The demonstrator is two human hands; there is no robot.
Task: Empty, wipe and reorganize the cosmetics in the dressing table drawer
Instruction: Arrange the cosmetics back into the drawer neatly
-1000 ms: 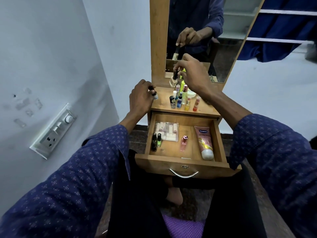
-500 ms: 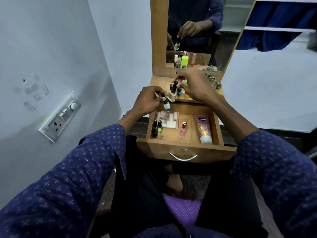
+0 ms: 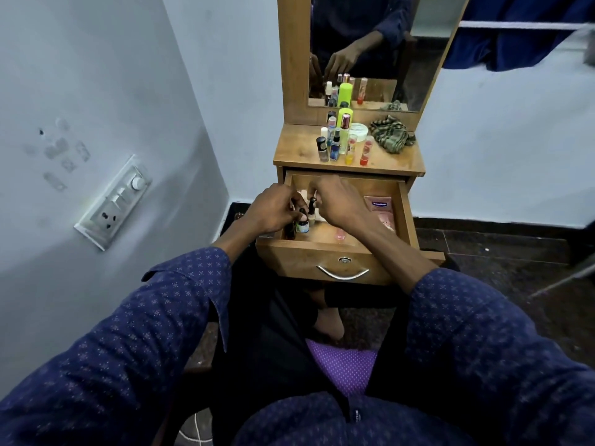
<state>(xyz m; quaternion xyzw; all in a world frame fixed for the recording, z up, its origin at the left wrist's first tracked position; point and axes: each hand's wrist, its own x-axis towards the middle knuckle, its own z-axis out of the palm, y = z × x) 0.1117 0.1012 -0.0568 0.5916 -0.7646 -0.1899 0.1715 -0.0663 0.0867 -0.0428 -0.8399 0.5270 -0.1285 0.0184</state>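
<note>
I observe both hands lowered into the open drawer (image 3: pixel 335 252) at its left side. The left hand (image 3: pixel 273 210) has its fingers curled round a small bottle with a blue label (image 3: pixel 302 226), which stands at the drawer's front-left corner just beside a dark nail polish bottle (image 3: pixel 291 229). The right hand (image 3: pixel 338 204) pinches a second small bottle with a black cap (image 3: pixel 311 209) by its top; that bottle sits just behind the blue-labelled one. Neither hand is released.

Further right in the drawer I note a pink tube (image 3: pixel 381 210) lying along the right wall, partly covered by the right forearm, and a small pink item (image 3: pixel 340 235) on the drawer floor near the front. What lies beneath the hands I cannot tell.

On the bench (image 3: pixel 296 152) above the drawer stands a cluster of cosmetics: a tall green bottle (image 3: pixel 344 115), a dark-capped nail polish (image 3: pixel 321 146), a blue spray bottle (image 3: pixel 335 151), and two clear tubes with yellow (image 3: pixel 351 149) and red (image 3: pixel 365 152) contents. A round white jar (image 3: pixel 359 130) sits behind them. A crumpled striped cloth (image 3: pixel 391 133) lies at the bench's right rear. The mirror (image 3: pixel 386 43) above reflects the hands and bottles.

A switch panel (image 3: pixel 112 204) is fixed to the left wall.
</note>
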